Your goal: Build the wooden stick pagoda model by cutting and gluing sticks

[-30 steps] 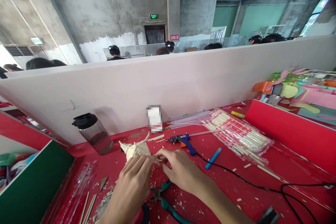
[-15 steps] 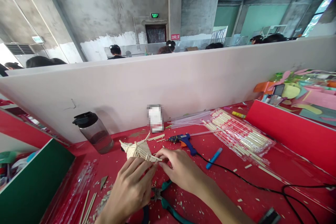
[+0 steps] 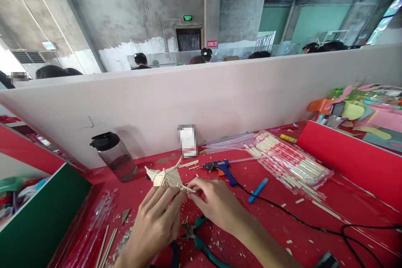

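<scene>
A pale model built of thin wooden sticks (image 3: pixel 165 177) is held just above the red table. My left hand (image 3: pixel 161 213) is closed on its near side, the fingers bent over the sticks and partly covering them. At the model's right corner my right hand (image 3: pixel 213 201) pinches a stick end between thumb and fingers. Below the hands lie pliers with teal handles (image 3: pixel 196 238), partly covered by my left hand. Beyond my right hand rests a blue hot glue gun (image 3: pixel 224 168), with a glue stick in its back end.
Bundles of wooden sticks in plastic (image 3: pixel 292 163) lie at the right, with a blue marker (image 3: pixel 258 190) and a black cable (image 3: pixel 292 214) nearer. A dark-lidded bottle (image 3: pixel 114 157) stands at the left by the white partition (image 3: pixel 150 104). Scraps litter the red table (image 3: pixel 264 226).
The view has shifted slightly, so everything sits a little further right. My left fingers have moved slightly over the model's near edge; both hands keep their hold.
</scene>
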### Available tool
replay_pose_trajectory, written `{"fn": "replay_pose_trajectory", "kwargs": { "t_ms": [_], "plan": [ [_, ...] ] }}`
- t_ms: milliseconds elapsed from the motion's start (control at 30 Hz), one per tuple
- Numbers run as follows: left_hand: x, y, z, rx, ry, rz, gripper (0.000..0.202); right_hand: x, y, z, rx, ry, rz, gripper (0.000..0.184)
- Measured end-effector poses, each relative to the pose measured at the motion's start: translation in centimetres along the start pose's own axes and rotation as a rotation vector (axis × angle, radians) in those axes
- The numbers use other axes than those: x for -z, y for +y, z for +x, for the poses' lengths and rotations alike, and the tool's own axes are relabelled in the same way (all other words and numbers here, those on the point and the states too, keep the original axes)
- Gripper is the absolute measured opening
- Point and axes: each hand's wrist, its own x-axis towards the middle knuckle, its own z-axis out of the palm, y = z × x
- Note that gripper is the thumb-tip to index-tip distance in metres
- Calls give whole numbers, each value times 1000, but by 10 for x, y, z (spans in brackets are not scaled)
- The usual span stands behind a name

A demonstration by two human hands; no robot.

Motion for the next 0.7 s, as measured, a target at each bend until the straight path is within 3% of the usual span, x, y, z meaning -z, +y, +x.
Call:
{"fn": "replay_pose_trajectory", "kwargs": {
  "t_ms": [267,467,567,700],
  "plan": [
    [13,-6,5,170,17,97,29,-5,-1,1,-40,49,144,15],
    [25,-25,6,569,14,-130,29,-9,0,2,-96,24,362,12],
    [27,-34,5,737,-77,-240,36,-12,1,1,-121,41,398,12],
    [21,-37,2,781,-185,-381,42,-19,5,2,-160,69,474,7]
  ]
}}
